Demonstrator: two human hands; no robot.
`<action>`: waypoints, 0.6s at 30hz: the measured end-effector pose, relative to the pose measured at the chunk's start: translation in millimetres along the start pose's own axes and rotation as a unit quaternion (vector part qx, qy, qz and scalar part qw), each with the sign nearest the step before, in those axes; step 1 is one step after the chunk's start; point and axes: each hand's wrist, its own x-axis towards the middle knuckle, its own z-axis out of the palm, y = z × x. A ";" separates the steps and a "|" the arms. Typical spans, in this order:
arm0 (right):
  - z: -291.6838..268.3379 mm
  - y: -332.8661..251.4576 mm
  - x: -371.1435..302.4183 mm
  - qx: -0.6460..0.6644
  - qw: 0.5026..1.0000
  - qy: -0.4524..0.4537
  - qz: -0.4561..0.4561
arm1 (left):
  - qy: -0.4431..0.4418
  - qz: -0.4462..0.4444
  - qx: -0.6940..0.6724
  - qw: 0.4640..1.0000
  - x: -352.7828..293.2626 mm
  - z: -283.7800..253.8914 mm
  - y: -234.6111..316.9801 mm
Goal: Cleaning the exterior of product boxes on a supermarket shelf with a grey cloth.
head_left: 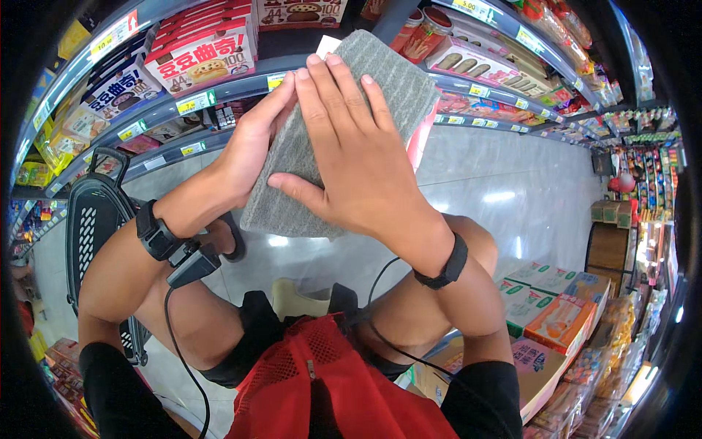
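Note:
A grey towel-like cloth (365, 66) lies folded flat over the top of a box (423, 139), whose pink and white edge shows at its right. My right hand (351, 139) rests flat on the cloth, fingers straight and thumb spread out to the left. From the left side, my left hand (256, 135) grips the box, its thumb along the edge. The other fingers are hidden behind the box and cloth. Both hands are held out in front of me, above the floor and close to the shelf.
Store shelves (197, 102) with red and white cookie boxes (205, 58) curve across the front. A black plastic basket (95, 234) stands at left. Stacked cartons (548, 307) sit to the right. A black cable (175, 344) hangs from my left wrist. Grey tiled floor (497, 197) lies below.

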 end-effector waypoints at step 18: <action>-2.3 44.6 9.8 0.016 0.995 0.087 0.043 | -0.043 -0.031 -0.049 0.997 -16.2 -0.4 20.8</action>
